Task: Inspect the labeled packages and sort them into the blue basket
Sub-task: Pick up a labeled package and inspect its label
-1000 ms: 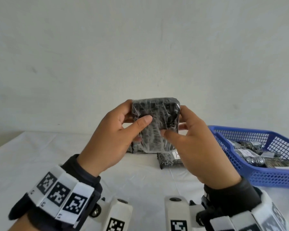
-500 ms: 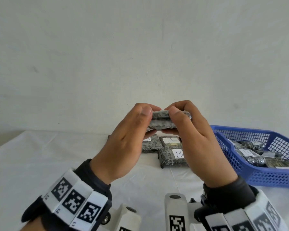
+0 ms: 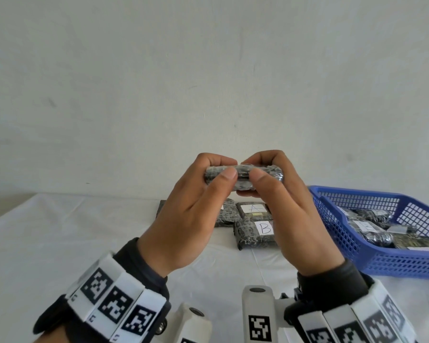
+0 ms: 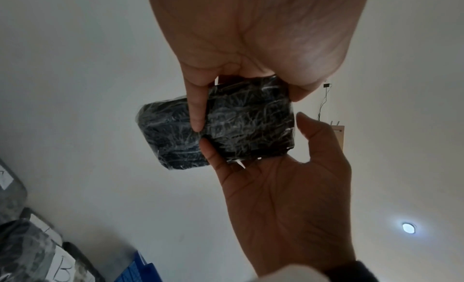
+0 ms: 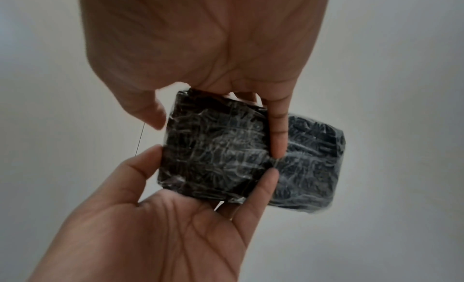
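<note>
A black package wrapped in clear film [image 3: 243, 175] is held in the air over the white table, flat and edge-on to the head view. My left hand [image 3: 221, 169] pinches its left half and my right hand [image 3: 260, 168] its right half, thumbs on the near edge and fingers curled over the top. In the left wrist view the package [image 4: 238, 123] shows a face with no label; the right wrist view shows the same bare face [image 5: 220, 151]. The blue basket [image 3: 372, 263] stands at the right with several wrapped packages [image 3: 372, 231] inside.
On the table behind my hands lie a package labelled A [image 3: 254, 210], one labelled B [image 3: 255, 233] and another dark package [image 3: 227, 215] to their left. A plain white wall rises beyond the table's far edge.
The package was upright with its broad face toward me; both hands have tipped it flat so that only its edge shows. The A and B packages came into sight below.
</note>
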